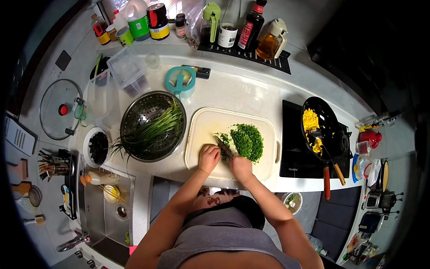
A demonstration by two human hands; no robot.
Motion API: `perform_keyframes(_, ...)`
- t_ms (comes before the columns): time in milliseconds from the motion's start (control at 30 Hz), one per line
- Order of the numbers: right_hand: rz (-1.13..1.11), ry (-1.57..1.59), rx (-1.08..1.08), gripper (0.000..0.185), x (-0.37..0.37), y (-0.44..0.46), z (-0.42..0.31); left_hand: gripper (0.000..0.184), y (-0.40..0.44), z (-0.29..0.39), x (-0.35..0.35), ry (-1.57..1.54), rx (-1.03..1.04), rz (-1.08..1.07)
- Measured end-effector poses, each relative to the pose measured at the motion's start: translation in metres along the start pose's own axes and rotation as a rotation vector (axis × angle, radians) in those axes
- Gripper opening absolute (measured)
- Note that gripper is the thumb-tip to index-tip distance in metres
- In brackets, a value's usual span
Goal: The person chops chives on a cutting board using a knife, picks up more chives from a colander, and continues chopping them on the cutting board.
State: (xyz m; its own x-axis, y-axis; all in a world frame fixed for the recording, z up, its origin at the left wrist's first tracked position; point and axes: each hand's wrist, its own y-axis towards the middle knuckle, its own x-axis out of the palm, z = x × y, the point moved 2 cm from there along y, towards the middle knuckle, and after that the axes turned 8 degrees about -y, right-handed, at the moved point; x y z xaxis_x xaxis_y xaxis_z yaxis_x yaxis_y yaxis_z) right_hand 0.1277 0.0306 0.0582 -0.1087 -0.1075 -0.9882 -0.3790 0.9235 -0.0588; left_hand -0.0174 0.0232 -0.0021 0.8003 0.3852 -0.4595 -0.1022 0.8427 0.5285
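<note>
In my right hand (242, 168) is the handle of a kitchen knife (224, 147), its dark blade pointing up and to the left over the cutting board (204, 121). My left hand (209, 158) rests on the board just left of the blade, fingers curled in; whatever lies under them is hidden. Finely chopped chives (248, 142) form a green heap to the right of the blade, with some bits around its tip. Left of the board, a steel colander (130, 114) holds long whole chives (159, 127).
At right, a black wok (329, 119) with scrambled egg (311, 120) and a spatula (336, 167) stands on the cooktop (293, 152). A bowl of dark pieces (97, 148) sits beside the colander, above the sink (101, 224). A teal-lidded container (180, 80) and bottles (251, 27) stand behind.
</note>
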Motion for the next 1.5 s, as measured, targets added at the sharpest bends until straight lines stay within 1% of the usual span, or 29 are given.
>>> perform_keyframes(67,0.010,0.023,0.026,0.021,0.008,0.007,-0.004,0.010,-0.001,0.000,0.001,0.002,-0.001,-0.003)
perform_keyframes(167,0.103,0.137,0.116,0.021,0.011,0.010,-0.006,0.011,-0.001,-0.001,0.000,0.006,-0.001,-0.007)
perform_keyframes(267,0.106,0.194,0.148,0.021,0.019,0.014,0.004,0.011,-0.002,0.003,-0.004,0.021,-0.001,0.004)
perform_keyframes(400,0.124,0.181,0.131,0.021,0.000,0.003,0.007,0.014,-0.007,0.000,-0.011,0.031,-0.049,0.042)
perform_keyframes(500,0.062,0.130,0.086,0.019,-0.014,-0.007,0.005,0.012,-0.008,-0.001,-0.009,0.006,-0.036,0.004)
perform_keyframes(600,0.024,0.114,0.065,0.022,-0.014,-0.009,0.005,0.009,-0.007,-0.003,-0.007,0.002,-0.025,-0.016)
perform_keyframes(700,-0.019,0.072,0.043,0.021,-0.018,-0.007,0.000,0.007,-0.007,-0.004,-0.007,-0.002,-0.021,-0.036)
perform_keyframes(800,-0.008,0.080,0.010,0.020,-0.004,-0.003,-0.001,0.005,-0.006,-0.005,-0.007,-0.002,-0.030,-0.036)
perform_keyframes(867,0.017,0.114,0.039,0.020,0.009,0.003,-0.001,0.005,-0.007,-0.005,-0.005,-0.004,-0.033,-0.028)
perform_keyframes(1000,0.090,0.219,0.118,0.022,0.009,0.015,-0.005,0.005,-0.005,-0.004,-0.006,0.011,-0.012,-0.008)
perform_keyframes(1100,0.085,0.284,0.162,0.024,0.010,0.020,0.001,0.007,-0.007,0.001,-0.009,0.027,-0.036,0.014)
perform_keyframes(1133,0.091,0.279,0.156,0.024,0.006,0.017,0.001,0.007,-0.007,0.002,-0.010,0.034,-0.055,0.026)
perform_keyframes(1200,0.096,0.268,0.145,0.024,-0.005,0.006,0.000,0.008,-0.006,0.000,-0.012,0.031,-0.025,0.019)
perform_keyframes(1300,0.028,0.171,0.080,0.022,-0.010,-0.004,0.002,0.008,-0.010,-0.003,-0.009,0.018,-0.011,0.008)
perform_keyframes(1500,-0.021,0.043,-0.007,0.020,-0.013,-0.009,-0.003,0.008,-0.010,-0.007,-0.007,0.024,-0.006,-0.013)
